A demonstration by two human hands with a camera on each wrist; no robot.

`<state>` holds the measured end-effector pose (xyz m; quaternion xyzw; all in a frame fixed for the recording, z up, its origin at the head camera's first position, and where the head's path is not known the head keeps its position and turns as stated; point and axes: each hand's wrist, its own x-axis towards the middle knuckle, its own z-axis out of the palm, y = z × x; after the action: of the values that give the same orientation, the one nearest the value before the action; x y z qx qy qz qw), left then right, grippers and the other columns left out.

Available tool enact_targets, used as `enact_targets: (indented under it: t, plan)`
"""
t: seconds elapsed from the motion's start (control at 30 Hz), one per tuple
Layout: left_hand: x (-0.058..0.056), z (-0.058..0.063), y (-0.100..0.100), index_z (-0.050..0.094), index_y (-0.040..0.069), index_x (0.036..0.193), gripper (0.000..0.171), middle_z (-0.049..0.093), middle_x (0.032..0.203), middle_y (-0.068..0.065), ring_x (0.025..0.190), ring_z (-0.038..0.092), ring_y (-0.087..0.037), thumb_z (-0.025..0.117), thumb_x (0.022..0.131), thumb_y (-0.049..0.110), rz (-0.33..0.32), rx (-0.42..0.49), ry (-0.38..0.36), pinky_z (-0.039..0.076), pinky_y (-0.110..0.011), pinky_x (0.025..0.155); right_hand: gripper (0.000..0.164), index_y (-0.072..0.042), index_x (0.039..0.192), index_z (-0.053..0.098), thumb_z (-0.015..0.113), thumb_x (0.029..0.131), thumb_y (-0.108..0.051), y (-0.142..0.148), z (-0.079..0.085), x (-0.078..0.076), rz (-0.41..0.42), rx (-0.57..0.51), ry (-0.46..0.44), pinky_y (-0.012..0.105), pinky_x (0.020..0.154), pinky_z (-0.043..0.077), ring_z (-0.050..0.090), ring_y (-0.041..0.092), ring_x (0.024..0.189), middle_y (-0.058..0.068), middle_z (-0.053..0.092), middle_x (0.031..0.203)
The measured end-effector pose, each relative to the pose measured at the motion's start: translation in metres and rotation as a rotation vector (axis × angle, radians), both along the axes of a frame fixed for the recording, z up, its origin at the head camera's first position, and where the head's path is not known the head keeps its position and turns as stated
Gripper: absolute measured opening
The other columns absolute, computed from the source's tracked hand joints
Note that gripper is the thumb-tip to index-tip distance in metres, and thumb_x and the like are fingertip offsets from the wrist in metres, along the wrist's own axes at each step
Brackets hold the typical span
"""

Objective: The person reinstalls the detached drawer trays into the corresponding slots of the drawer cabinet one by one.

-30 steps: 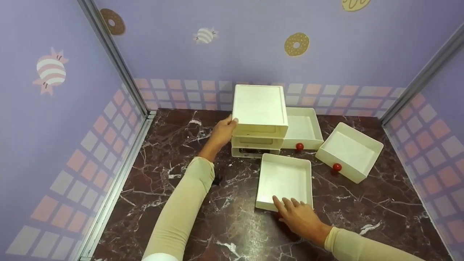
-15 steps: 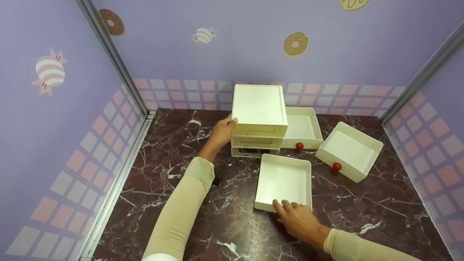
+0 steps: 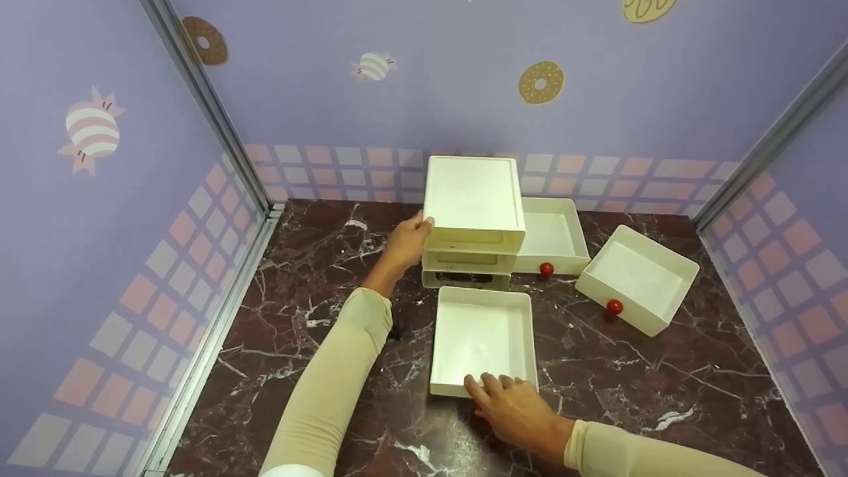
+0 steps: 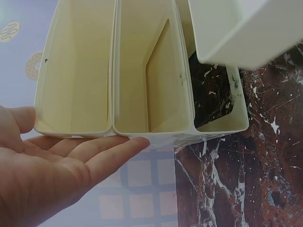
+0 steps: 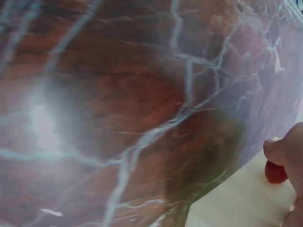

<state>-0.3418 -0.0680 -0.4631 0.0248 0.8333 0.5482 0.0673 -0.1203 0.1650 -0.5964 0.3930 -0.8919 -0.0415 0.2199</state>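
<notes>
the left hand point(image 3: 405, 245) touches the left side of the cabinet point(image 3: 474, 192), fingers straight, thumb apart. the right hand point(image 3: 513, 411) has fingers clamped on the nearest drawer point(image 3: 483, 331).

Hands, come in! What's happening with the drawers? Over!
Left hand against drawer cabinet. Right hand gripping nearest drawer, in front of cabinet. Two other drawers off right, apparently not blocking.
</notes>
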Motion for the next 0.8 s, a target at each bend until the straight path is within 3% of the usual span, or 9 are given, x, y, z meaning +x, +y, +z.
enact_targets:
  t: [0.07, 0.2, 0.33, 0.53, 0.8]
  plan:
    - [0.0, 0.0, 0.0, 0.032, 0.016, 0.161, 0.06, 0.04, 0.162, -0.01, 0.138, 0.051, -0.03, 0.045, 0.108, 0.042, 0.004, 0.001, -0.006, 0.055, -0.048, 0.097, 0.057, -0.016, 0.129, 0.059, 0.079, 0.086, -0.046, -0.008, 0.002, -0.002, 0.003, 0.012, -0.005, 0.031, 0.044, 0.051, 0.062, 0.018, 0.063, 0.002, 0.065, 0.094]
    - [0.0, -0.001, 0.0, 0.031, 0.016, 0.161, 0.061, 0.039, 0.163, -0.01, 0.128, 0.055, -0.032, 0.045, 0.108, 0.043, 0.007, 0.013, -0.025, 0.057, -0.051, 0.09, 0.055, -0.016, 0.131, 0.057, 0.076, 0.089, -0.046, -0.02, 0.003, -0.008, 0.005, 0.027, -0.011, 0.03, 0.046, 0.052, 0.063, 0.018, 0.066, 0.002, 0.065, 0.095]
    - [0.0, -0.001, -0.001, 0.028, 0.017, 0.162, 0.063, 0.037, 0.164, -0.011, 0.134, 0.053, -0.034, 0.045, 0.108, 0.045, 0.002, 0.033, -0.051, 0.057, -0.056, 0.094, 0.055, -0.016, 0.132, 0.057, 0.075, 0.09, -0.046, -0.028, 0.001, -0.014, 0.01, 0.04, -0.002, 0.031, 0.048, 0.053, 0.064, 0.018, 0.066, 0.002, 0.064, 0.095]
    - [0.002, -0.001, -0.001, 0.025, 0.016, 0.163, 0.065, 0.03, 0.168, -0.011, 0.148, 0.038, -0.036, 0.043, 0.108, 0.045, -0.022, 0.065, -0.079, 0.05, -0.065, 0.102, 0.057, -0.017, 0.133, 0.056, 0.076, 0.089, -0.047, -0.033, -0.003, -0.022, 0.0, 0.046, 0.006, 0.031, 0.048, 0.053, 0.064, 0.019, 0.067, 0.003, 0.065, 0.096]
    - [0.002, 0.0, -0.002, 0.026, 0.018, 0.163, 0.066, 0.032, 0.167, -0.01, 0.147, 0.042, -0.036, 0.045, 0.107, 0.047, 0.002, 0.049, -0.081, 0.054, -0.062, 0.099, 0.056, -0.016, 0.134, 0.053, 0.076, 0.088, -0.039, -0.03, -0.003, -0.033, -0.046, 0.077, -0.081, 0.032, 0.046, 0.052, 0.065, 0.021, 0.068, 0.004, 0.068, 0.098]
